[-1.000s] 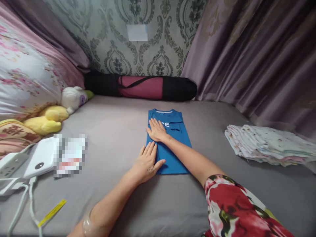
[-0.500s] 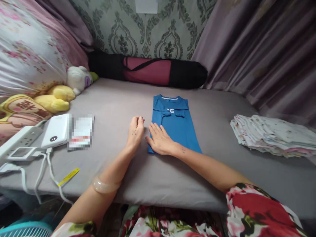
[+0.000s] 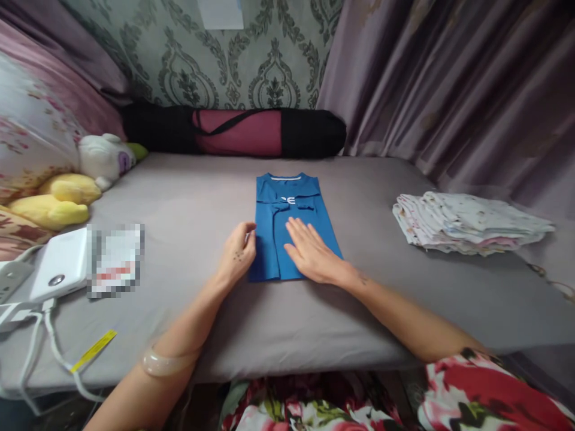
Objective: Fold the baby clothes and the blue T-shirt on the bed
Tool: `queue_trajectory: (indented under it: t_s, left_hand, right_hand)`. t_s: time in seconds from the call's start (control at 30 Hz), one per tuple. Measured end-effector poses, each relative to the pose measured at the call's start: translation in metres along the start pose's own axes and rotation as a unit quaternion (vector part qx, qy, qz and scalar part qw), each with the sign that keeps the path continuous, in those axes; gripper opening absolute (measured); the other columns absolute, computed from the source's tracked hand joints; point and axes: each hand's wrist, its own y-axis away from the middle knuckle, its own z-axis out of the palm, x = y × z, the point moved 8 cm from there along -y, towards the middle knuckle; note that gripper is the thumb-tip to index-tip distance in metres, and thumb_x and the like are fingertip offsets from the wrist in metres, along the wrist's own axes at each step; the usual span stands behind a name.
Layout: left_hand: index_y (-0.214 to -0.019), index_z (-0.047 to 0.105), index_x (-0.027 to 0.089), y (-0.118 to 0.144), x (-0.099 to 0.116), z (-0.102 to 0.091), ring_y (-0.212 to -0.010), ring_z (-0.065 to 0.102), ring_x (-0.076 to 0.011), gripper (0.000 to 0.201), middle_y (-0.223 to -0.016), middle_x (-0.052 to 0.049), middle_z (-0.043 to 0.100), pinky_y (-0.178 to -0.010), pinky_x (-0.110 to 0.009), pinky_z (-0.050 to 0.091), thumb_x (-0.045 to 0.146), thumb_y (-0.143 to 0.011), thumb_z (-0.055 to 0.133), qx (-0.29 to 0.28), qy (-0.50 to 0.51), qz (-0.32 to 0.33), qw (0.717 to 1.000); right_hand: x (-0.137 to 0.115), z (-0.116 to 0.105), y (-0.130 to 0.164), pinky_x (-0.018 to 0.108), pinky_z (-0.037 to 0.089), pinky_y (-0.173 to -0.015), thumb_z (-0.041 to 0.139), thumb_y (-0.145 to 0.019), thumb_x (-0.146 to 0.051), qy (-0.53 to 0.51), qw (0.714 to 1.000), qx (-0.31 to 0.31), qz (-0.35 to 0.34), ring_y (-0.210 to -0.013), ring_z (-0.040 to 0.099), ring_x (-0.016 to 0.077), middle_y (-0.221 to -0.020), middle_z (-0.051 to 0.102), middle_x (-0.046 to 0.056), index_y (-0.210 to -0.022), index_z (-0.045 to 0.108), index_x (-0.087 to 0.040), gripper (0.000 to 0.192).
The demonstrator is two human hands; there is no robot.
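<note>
A folded blue long-sleeved shirt (image 3: 291,251) lies flat, its collar pointing away from me and its sleeves folded in across white lettering. My right hand (image 3: 312,251) is open, with its palm flat on the shirt's lower right half and fingers stretched out. At the shirt's left edge is my left hand (image 3: 238,251), turned on its side with loosely curled fingers. A small gap shows between its thumb and forefinger, and nothing is seen in it. Whether it touches the fabric I cannot tell.
A stack of folded patterned cloths (image 3: 471,224) sits at the right. On the left are a white power bank (image 3: 60,263) with cables, a blurred packet (image 3: 117,260), a yellow strip (image 3: 94,351) and plush toys (image 3: 105,158). A long black-and-maroon bag (image 3: 238,133) lies along the wall.
My right hand has slid from the shirt's left edge to its right half. The left hand has come up to the left edge, its fingers loosening. The view has turned right.
</note>
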Motion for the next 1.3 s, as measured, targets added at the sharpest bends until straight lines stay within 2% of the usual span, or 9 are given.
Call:
queue_trajectory:
  t_s: [0.17, 0.27, 0.37, 0.5, 0.7, 0.8, 0.87, 1.03, 1.3]
  left_hand:
    - [-0.143, 0.034, 0.008, 0.018, 0.018, 0.036, -0.143, 0.029, -0.028, 0.063, -0.152, -0.02, 0.035, -0.116, -0.047, 0.028, 0.05, -0.096, 0.033, -0.119, -0.142, 0.103, 0.977]
    - [-0.147, 0.029, 0.005, 0.028, 0.016, 0.057, -0.147, 0.017, -0.0289, 0.073, -0.157, -0.02, 0.024, -0.119, -0.048, 0.02, 0.057, -0.096, 0.026, -0.19, -0.222, 0.126, 0.948]
    - [-0.148, 0.03, 0.006, 0.031, 0.014, 0.065, -0.147, 0.015, -0.0285, 0.077, -0.157, -0.018, 0.022, -0.119, -0.046, 0.019, 0.061, -0.096, 0.021, -0.208, -0.28, 0.141, 0.926]
    - [-0.148, 0.031, 0.007, 0.03, 0.012, 0.066, -0.146, 0.018, -0.0286, 0.076, -0.157, -0.018, 0.024, -0.118, -0.044, 0.023, 0.062, -0.096, 0.021, -0.192, -0.313, 0.155, 0.917]
    - [-0.144, 0.038, 0.011, 0.035, 0.025, 0.052, -0.141, 0.034, -0.0288, 0.07, -0.15, -0.018, 0.04, -0.114, -0.045, 0.032, 0.06, -0.096, 0.022, -0.159, -0.305, 0.191, 0.919]
    - [-0.138, 0.045, 0.012, 0.049, 0.037, 0.036, -0.128, 0.049, -0.0284, 0.068, -0.138, -0.017, 0.051, -0.106, -0.043, 0.041, 0.062, -0.095, 0.028, -0.139, -0.299, 0.215, 0.919]
    - [-0.135, 0.048, 0.015, 0.059, 0.042, 0.027, -0.119, 0.055, -0.0274, 0.065, -0.13, -0.015, 0.056, -0.101, -0.041, 0.046, 0.062, -0.093, 0.035, -0.132, -0.291, 0.237, 0.917]
    - [-0.127, 0.053, 0.018, 0.072, 0.043, 0.022, -0.106, 0.06, -0.0219, 0.044, -0.119, -0.011, 0.061, -0.093, -0.036, 0.051, 0.047, -0.099, 0.035, -0.169, -0.28, 0.279, 0.903]
    - [-0.114, 0.059, 0.018, 0.078, 0.053, 0.028, -0.094, 0.062, -0.0205, 0.029, -0.1, -0.01, 0.065, -0.081, -0.032, 0.052, 0.025, -0.099, 0.036, -0.241, -0.319, 0.301, 0.866]
  right_hand:
    - [0.051, 0.001, 0.041, 0.045, 0.011, -0.121, 0.016, -0.099, -0.056, 0.046, 0.997, 0.006, 0.063, -0.148, 0.007, 0.0232, -0.16, 0.015, 0.013, -0.154, 0.019, -0.009, 0.072]
    - [0.057, 0.012, 0.047, 0.044, 0.013, -0.121, 0.016, -0.099, -0.056, 0.068, 0.996, 0.005, 0.06, -0.148, 0.009, 0.0243, -0.159, 0.016, 0.015, -0.152, 0.023, -0.006, 0.074]
    - [0.055, 0.016, 0.046, 0.044, 0.013, -0.121, 0.017, -0.098, -0.056, 0.076, 0.995, 0.024, 0.051, -0.147, 0.01, 0.0255, -0.159, 0.017, 0.016, -0.151, 0.026, -0.003, 0.075]
    - [0.057, 0.014, 0.044, 0.046, 0.014, -0.12, 0.018, -0.098, -0.058, 0.056, 0.997, 0.033, 0.048, -0.147, 0.011, 0.0258, -0.159, 0.017, 0.015, -0.152, 0.025, -0.007, 0.075]
    - [0.049, 0.005, 0.06, 0.047, 0.015, -0.12, 0.029, -0.096, -0.06, -0.017, 1.0, -0.023, -0.002, -0.147, 0.012, 0.0248, -0.159, 0.017, 0.014, -0.153, 0.023, -0.012, 0.075]
    - [0.044, -0.004, 0.077, 0.047, 0.024, -0.118, 0.04, -0.096, -0.051, -0.025, 1.0, 0.01, -0.016, -0.146, 0.021, 0.0258, -0.158, 0.023, 0.016, -0.151, 0.029, -0.014, 0.067]
    - [0.041, -0.011, 0.089, 0.046, 0.031, -0.115, 0.044, -0.096, -0.042, -0.022, 0.998, 0.054, -0.027, -0.141, 0.031, 0.0258, -0.152, 0.035, 0.016, -0.147, 0.037, -0.016, 0.057]
    - [0.037, -0.02, 0.101, 0.042, 0.047, -0.101, 0.045, -0.098, -0.028, 0.015, 0.991, 0.104, -0.082, -0.119, 0.054, 0.0241, -0.125, 0.059, 0.012, -0.127, 0.056, -0.02, 0.032]
    - [0.034, -0.02, 0.095, 0.038, 0.054, -0.084, 0.044, -0.099, -0.025, 0.097, 0.982, 0.094, -0.129, -0.101, 0.061, 0.0236, -0.111, 0.065, 0.011, -0.115, 0.064, -0.02, 0.026]
